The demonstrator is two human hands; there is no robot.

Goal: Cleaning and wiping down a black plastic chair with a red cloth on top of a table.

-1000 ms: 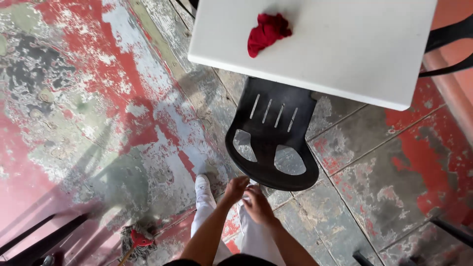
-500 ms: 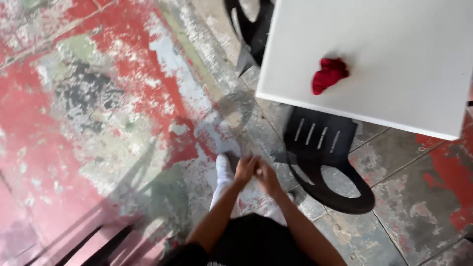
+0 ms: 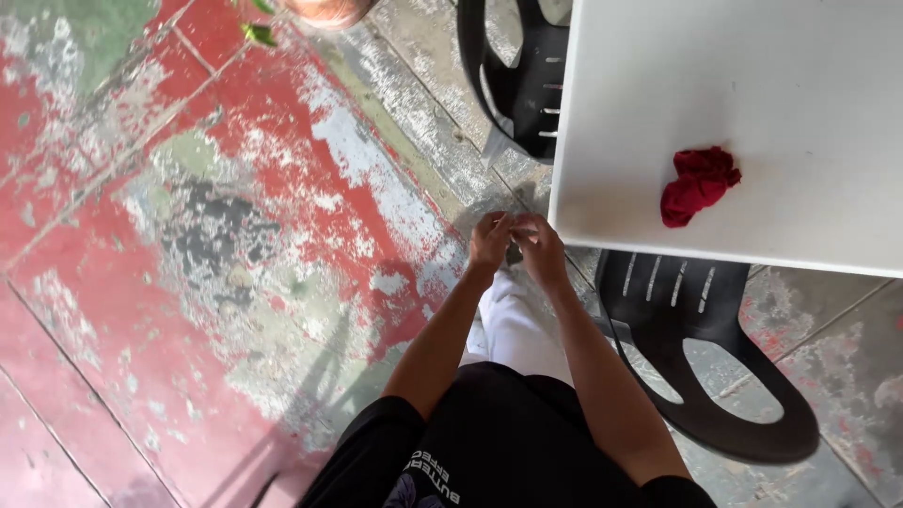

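My left hand [image 3: 490, 240] and my right hand [image 3: 543, 246] are held together in front of me, fingertips touching, just off the near-left corner of a white table [image 3: 752, 85]. Something small and dark sits between the fingers; I cannot tell what it is. A crumpled red cloth [image 3: 697, 184] lies on the table top, to the right of my hands and apart from them. My white trouser leg [image 3: 513, 329] shows below the hands.
A black plastic chair [image 3: 701, 357] stands tucked under the table's near edge at the right. A second black chair [image 3: 522, 75] stands at the table's far side. The floor [image 3: 216, 245] is worn red and grey paint. A person's head shows at the top edge.
The view has swung so the table and red cloth now sit at the right. My hands have stayed together in front of me, now close to the table's corner.
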